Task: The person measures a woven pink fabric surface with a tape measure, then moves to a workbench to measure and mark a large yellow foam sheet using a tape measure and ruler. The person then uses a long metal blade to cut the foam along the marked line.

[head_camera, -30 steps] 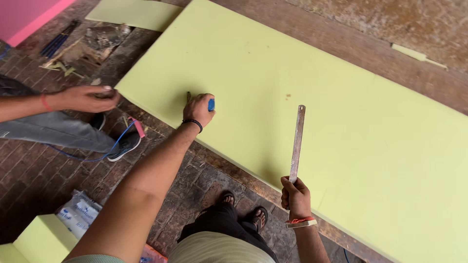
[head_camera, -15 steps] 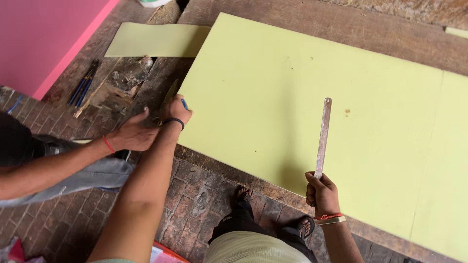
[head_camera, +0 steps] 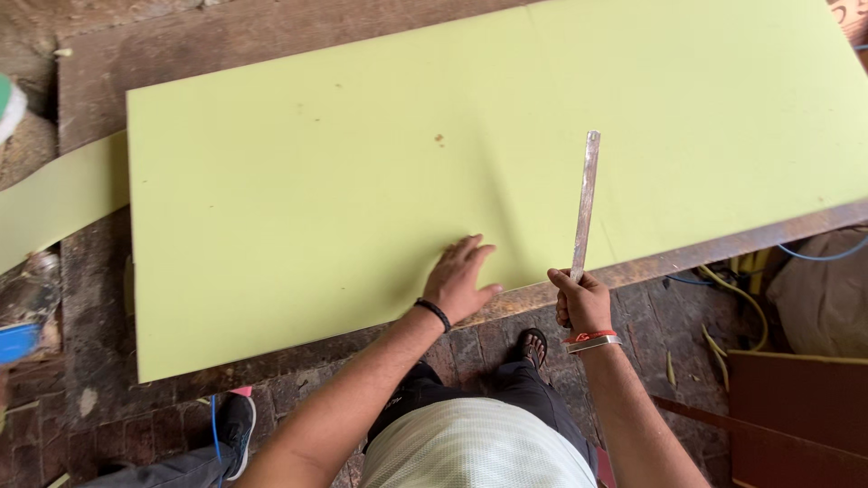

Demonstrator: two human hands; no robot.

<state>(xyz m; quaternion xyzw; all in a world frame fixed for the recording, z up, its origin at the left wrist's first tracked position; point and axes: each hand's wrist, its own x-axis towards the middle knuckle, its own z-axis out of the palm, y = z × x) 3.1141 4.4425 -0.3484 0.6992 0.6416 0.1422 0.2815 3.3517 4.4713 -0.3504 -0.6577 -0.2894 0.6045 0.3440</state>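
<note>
The left hand [head_camera: 461,278] lay flat and open on the near edge of a large pale yellow-green foam sheet [head_camera: 362,181], palm down, fingers spread a little and gripping nothing. A black band sat on that wrist. The right hand [head_camera: 580,303] was closed in a fist around the near end of a long metal ruler [head_camera: 584,206], which ran away from the person across the sheet, its far end resting near the sheet's middle. An orange thread and a metal bangle circled the right wrist.

The sheet covered most of a worn wooden table [head_camera: 687,258], whose dark edge showed bare just beside the right hand. The 2 hands were near each other, with the ruler just to the right of the left hand's fingertips. A narrower strip of the same foam [head_camera: 54,199] lay off the sheet's left end. Below, on the brick floor [head_camera: 108,416], another person's shoe [head_camera: 237,425] stood near the table, and yellow and blue cables [head_camera: 750,271] trailed at the right
</note>
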